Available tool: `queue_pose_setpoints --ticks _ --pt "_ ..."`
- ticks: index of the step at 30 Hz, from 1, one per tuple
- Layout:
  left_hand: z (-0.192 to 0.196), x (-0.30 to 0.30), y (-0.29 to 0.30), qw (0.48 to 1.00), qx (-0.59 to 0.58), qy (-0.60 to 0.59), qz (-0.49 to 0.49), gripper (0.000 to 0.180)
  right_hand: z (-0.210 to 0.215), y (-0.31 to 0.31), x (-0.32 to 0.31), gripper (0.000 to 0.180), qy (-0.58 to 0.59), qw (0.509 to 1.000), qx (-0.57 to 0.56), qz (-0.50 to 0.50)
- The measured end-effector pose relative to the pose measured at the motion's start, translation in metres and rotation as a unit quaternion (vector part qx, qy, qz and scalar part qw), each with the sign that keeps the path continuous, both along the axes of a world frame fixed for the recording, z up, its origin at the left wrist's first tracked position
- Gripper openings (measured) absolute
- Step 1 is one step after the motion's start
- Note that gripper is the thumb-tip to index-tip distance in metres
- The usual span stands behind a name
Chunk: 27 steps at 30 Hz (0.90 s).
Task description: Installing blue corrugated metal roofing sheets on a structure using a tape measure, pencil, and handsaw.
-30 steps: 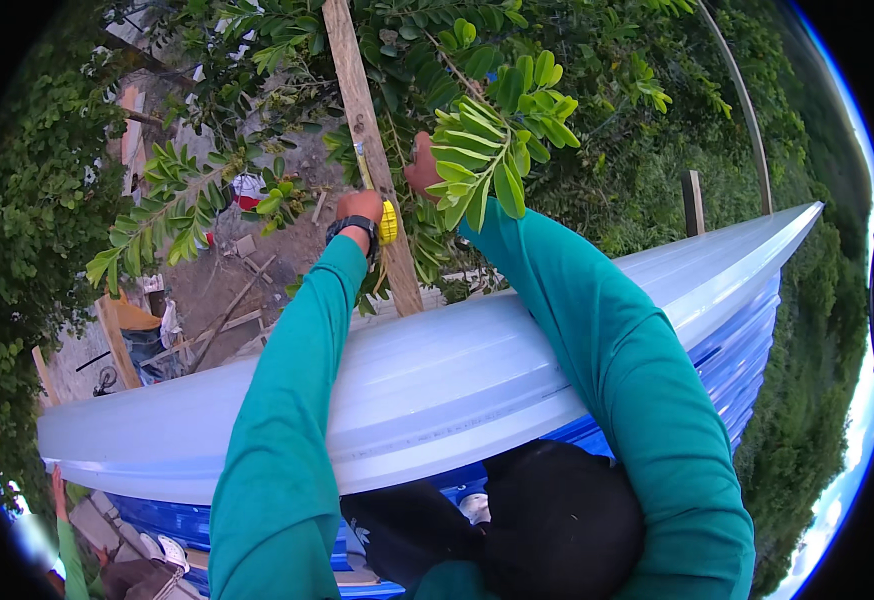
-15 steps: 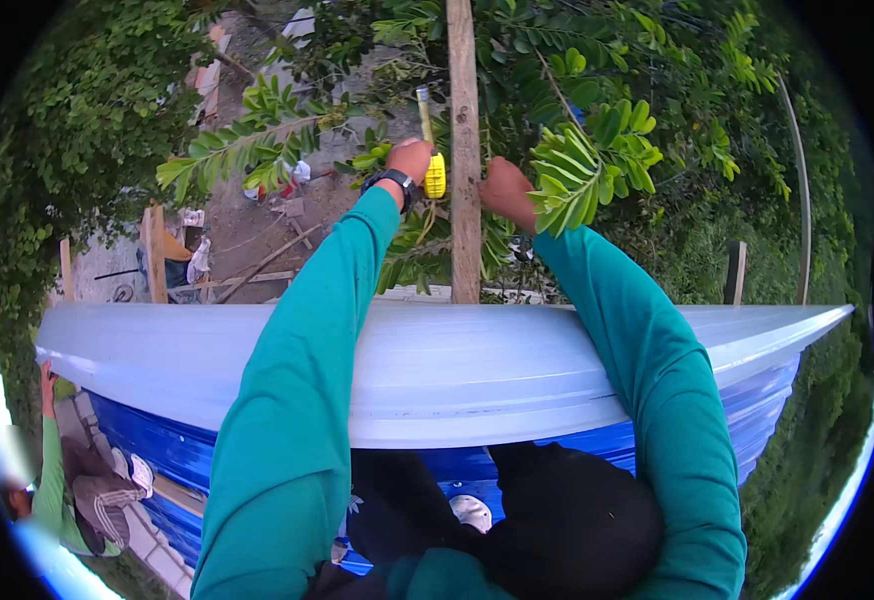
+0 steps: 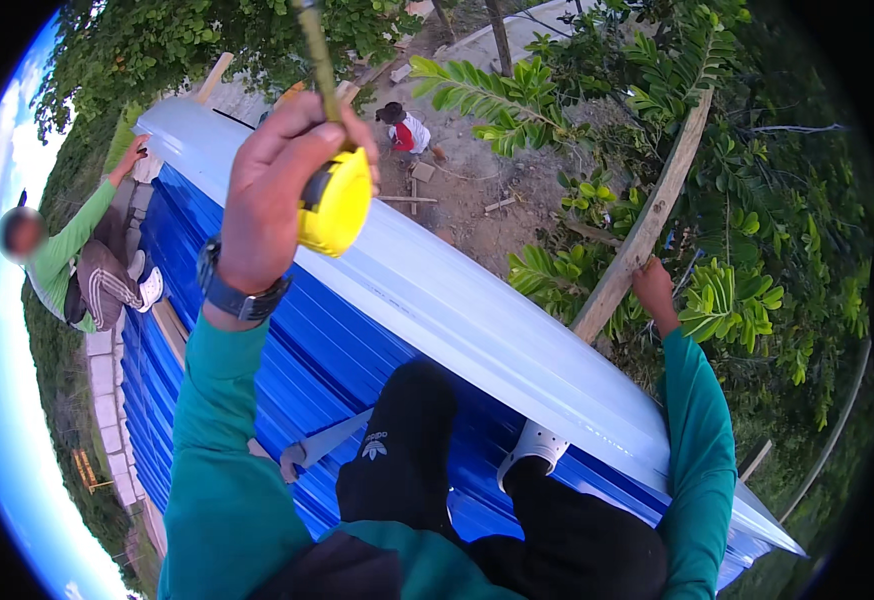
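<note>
My left hand (image 3: 275, 185) is raised, closed on a yellow tape measure (image 3: 335, 205). Its blade (image 3: 317, 50) runs up past my thumb toward the top edge. Farther right, my right hand (image 3: 654, 287) is closed against the side of a slanting wooden post (image 3: 647, 225), though my fingertips are partly hidden. Between my arms a long white metal panel (image 3: 437, 285) runs along the edge of the blue corrugated roofing (image 3: 287, 320).
Beside my knee lies a handsaw (image 3: 337, 438). At the left, a co-worker in a green sleeve (image 3: 72, 240) touches the panel's far end. Another person (image 3: 409, 133) is on the ground below. Leafy branches (image 3: 567, 275) crowd the post; a block wall (image 3: 107, 400) borders the roof.
My left hand has come away from the post, up and left, carrying the tape measure nearer. My view has turned left. My right hand stays by the post.
</note>
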<state>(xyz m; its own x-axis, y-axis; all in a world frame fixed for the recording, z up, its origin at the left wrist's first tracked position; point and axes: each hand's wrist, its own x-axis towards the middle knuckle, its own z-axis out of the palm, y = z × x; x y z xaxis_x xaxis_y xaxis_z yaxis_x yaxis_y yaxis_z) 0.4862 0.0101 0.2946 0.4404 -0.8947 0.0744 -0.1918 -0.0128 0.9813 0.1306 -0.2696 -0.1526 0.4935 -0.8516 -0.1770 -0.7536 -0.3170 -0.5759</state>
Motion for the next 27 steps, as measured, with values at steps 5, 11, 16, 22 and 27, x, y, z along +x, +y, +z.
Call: queue_pose_setpoints --ticks 5,11,16,22,27 --pt "-0.052 0.066 0.169 0.955 0.028 -0.013 0.296 0.016 0.007 -0.017 -0.012 0.034 0.016 1.0 -0.013 0.006" --pt "-0.217 0.123 0.413 0.83 0.252 0.0 0.498 0.024 0.029 -0.024 0.027 0.034 0.062 0.997 0.022 -0.049" --pt "-0.345 0.095 0.477 0.792 0.412 -0.24 0.38 0.02 0.053 -0.029 0.018 0.034 0.011 0.994 0.039 -0.101" --pt "-0.386 0.041 0.446 0.724 0.504 -0.272 0.384 0.026 0.047 -0.042 0.019 0.032 -0.003 0.995 -0.025 -0.1" --pt "-0.379 0.039 0.439 0.681 0.532 -0.307 0.398 0.022 0.058 -0.043 0.035 0.029 -0.047 0.995 -0.027 -0.086"
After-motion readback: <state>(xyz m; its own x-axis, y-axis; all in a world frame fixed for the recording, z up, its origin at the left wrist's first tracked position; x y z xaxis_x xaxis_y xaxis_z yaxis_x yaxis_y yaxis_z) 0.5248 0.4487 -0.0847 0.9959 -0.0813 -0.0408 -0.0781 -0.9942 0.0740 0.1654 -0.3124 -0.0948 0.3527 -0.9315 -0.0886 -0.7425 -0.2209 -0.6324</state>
